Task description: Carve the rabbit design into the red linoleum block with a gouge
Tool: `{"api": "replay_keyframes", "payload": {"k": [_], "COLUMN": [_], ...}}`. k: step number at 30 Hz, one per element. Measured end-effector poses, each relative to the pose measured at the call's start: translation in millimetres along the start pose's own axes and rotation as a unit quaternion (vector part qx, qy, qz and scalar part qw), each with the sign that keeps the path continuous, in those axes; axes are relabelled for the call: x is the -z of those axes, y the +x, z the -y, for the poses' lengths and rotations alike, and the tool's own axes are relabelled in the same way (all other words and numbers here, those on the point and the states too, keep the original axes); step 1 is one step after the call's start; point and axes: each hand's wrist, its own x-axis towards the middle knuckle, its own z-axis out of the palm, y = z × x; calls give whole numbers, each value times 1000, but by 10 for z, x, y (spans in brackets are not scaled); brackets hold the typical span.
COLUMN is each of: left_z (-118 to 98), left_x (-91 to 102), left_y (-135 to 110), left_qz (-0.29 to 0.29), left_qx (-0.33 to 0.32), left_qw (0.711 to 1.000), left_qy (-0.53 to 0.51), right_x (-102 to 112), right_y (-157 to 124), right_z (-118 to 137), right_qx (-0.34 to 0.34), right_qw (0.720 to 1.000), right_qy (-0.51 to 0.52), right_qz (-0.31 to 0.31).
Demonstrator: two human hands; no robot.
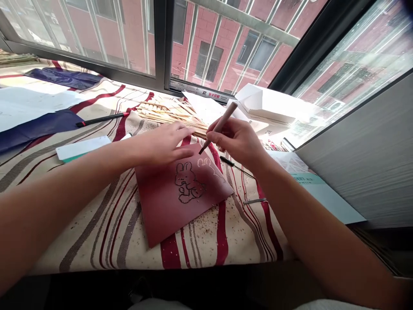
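Note:
A reddish-brown board [158, 211] lies at an angle on striped cloth. Dark carved lines form a rabbit figure [189, 183] on it, with a paler, partly outlined figure [206, 163] to the right. My left hand [166, 142] rests over the board's upper edge, fingers spread and holding nothing. My right hand [240, 137] grips a carving chisel [227, 117] by its light wooden handle. The chisel tilts, its dark tip just above or at the board's top edge; contact cannot be made out. Small shavings are scattered around the board.
A black-handled thin tool [227, 161] and a metal strip [255, 201] lie right of the board. Behind are thin wooden strips [174, 114] and a white box [267, 105]. A black pen-like tool [103, 119] lies left. Window frames [163, 47] border the back.

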Motion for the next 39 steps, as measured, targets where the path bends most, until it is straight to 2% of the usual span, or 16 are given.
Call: {"api": "replay_keyframes", "payload": {"k": [2, 5, 7, 10, 13, 17, 19, 28, 35, 39], "left_z": [85, 108, 100, 106, 114, 83, 64, 58, 114, 121], "left_x": [-126, -301, -360, -363, -336, -345, -361, -371, -394, -411], "left_y": [-41, -109, -139, -141, -95, -24, -4, 14, -11, -13], "left_qz": [33, 63, 55, 43, 54, 78, 80, 67, 36, 20], "left_qx": [42, 22, 2, -18, -48, -96, -102, -108, -111, -110], "left_qw": [996, 996, 997, 999, 997, 992, 991, 991, 993, 994], "left_qy": [69, 64, 45, 21, 6, 7, 23, 51, 17, 1], "right_x": [23, -21, -56, -72, -80, -142, -186, -334, -410, -461], "right_y": [38, 22, -10, -43, -53, -54, -55, -75, -44, -38], "right_z": [-81, -162, -178, -173, -172, -175, -164, -180, -125, -53], "right_qx": [-30, -45, -40, -30, -35, -61, -74, -77, -140, -147], "right_qw": [998, 992, 993, 992, 986, 952, 939, 941, 931, 934], "right_qy": [56, 102, 101, 109, 156, 293, 329, 321, 311, 291], "right_qz": [-26, -54, -55, -53, -52, -61, -67, -71, -129, -142]}}
